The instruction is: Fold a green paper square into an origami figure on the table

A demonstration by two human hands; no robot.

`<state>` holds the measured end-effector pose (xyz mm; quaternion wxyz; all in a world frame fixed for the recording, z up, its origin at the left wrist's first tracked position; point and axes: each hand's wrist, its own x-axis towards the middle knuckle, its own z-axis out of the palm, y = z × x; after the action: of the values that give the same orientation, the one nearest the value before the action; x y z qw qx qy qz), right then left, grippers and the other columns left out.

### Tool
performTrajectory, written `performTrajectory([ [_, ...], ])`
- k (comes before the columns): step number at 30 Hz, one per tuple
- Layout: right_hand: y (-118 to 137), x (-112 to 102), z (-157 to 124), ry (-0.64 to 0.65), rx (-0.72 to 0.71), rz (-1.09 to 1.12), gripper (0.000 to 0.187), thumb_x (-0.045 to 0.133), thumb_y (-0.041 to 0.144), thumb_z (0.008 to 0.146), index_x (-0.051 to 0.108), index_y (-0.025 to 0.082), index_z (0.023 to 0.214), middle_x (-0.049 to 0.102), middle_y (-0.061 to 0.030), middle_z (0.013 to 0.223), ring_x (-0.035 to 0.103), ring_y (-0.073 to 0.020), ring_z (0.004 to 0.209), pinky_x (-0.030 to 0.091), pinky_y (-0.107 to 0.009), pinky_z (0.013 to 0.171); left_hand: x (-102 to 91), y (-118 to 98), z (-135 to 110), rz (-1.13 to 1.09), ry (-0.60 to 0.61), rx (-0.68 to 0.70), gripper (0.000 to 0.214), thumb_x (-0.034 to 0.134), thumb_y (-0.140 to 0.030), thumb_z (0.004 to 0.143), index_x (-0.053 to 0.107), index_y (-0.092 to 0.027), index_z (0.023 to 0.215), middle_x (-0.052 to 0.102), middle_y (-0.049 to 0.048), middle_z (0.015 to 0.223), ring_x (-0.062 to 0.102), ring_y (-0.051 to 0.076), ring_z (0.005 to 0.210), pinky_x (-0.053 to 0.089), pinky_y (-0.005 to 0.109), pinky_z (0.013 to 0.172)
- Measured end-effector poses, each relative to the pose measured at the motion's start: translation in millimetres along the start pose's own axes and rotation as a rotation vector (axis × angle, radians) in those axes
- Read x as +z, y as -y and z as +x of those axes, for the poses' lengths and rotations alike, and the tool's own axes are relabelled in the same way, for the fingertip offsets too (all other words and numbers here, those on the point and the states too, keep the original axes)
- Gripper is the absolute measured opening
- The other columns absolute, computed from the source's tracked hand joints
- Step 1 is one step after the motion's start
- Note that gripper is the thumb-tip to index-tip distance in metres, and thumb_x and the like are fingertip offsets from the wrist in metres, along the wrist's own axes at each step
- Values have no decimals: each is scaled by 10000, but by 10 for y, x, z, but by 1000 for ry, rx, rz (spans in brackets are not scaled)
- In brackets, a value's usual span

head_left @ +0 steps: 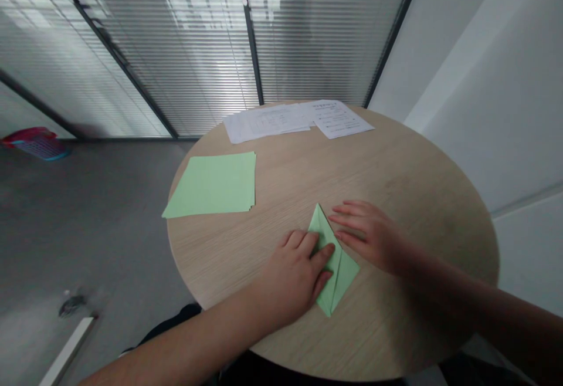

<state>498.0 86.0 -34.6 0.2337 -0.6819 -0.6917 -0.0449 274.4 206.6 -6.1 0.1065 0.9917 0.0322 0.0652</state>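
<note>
A folded sheet of green paper (338, 274) lies near the front of the round table, pointed at its far and near ends, with a crease line running along it. My left hand (297, 274) rests on its left side, fingers spread and pressing it to the tabletop; part of the paper is hidden under them. Close to the paper's upper right edge, my right hand (372, 234) hovers or rests with fingers stretched out and apart, holding nothing. Whether its fingertips touch the paper's edge I cannot tell.
A stack of green sheets (215, 183) lies at the left of the wooden table (409, 180), slightly over its edge. Printed white papers (268, 123) lie at the back. Blinds (197, 51) stand behind, a wall (497, 81) at right, and a red and blue basket (39, 142) on the floor.
</note>
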Motion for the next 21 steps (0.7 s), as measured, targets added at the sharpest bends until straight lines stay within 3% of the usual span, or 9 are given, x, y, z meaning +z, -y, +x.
performTrajectory([
  [3, 116, 14, -46, 60, -19, -81, 296, 610, 246, 991, 762, 227, 1244, 730, -105, 1333, 633, -314, 1252, 513, -539, 1053, -63, 200, 136, -39, 16, 100, 342, 503, -204, 1046, 624, -146, 1361, 709, 108, 1155, 659, 255, 1039, 568, 436, 954],
  [6, 179, 23, -12, 73, -32, -162, 283, 595, 248, 1009, 764, 226, 1235, 722, -109, 1344, 642, -309, 1212, 518, -522, 1016, -83, 437, 305, -69, 34, 131, 338, 517, -160, 1035, 633, -141, 1351, 738, 100, 1148, 693, 221, 1032, 567, 389, 963],
  [9, 225, -5, 22, 91, -33, -229, 292, 590, 234, 1009, 744, 211, 1256, 736, -118, 1303, 665, -303, 1123, 523, -512, 971, -36, 575, 397, -26, -5, 180, 414, 560, -279, 1036, 599, -105, 1409, 634, 151, 1442, 575, 271, 1352, 440, 450, 1172],
  [12, 269, -41, 21, 112, -31, -241, 296, 594, 220, 1004, 726, 187, 1267, 758, -112, 1233, 666, -298, 1097, 513, -497, 972, 32, 581, 373, -20, 85, 180, 618, 525, -452, 1046, 475, -68, 1527, 468, 185, 1613, 397, 307, 1526, 295, 490, 1271],
  [17, 374, -103, -62, 101, -35, -194, 267, 624, 254, 992, 745, 168, 1214, 754, -128, 1224, 659, -304, 1132, 517, -485, 975, 92, 489, 273, -4, 161, 119, 812, 432, -618, 1036, 319, -54, 1610, 291, 222, 1695, 233, 310, 1602, 174, 517, 1299],
  [21, 521, -179, -176, 84, -9, -210, 201, 667, 226, 951, 773, 175, 1114, 758, -122, 1239, 664, -326, 1113, 529, -513, 943, 116, 462, 257, 7, 130, 111, 967, 517, -723, 946, 295, -60, 1614, 263, 242, 1700, 202, 357, 1605, 148, 568, 1290],
])
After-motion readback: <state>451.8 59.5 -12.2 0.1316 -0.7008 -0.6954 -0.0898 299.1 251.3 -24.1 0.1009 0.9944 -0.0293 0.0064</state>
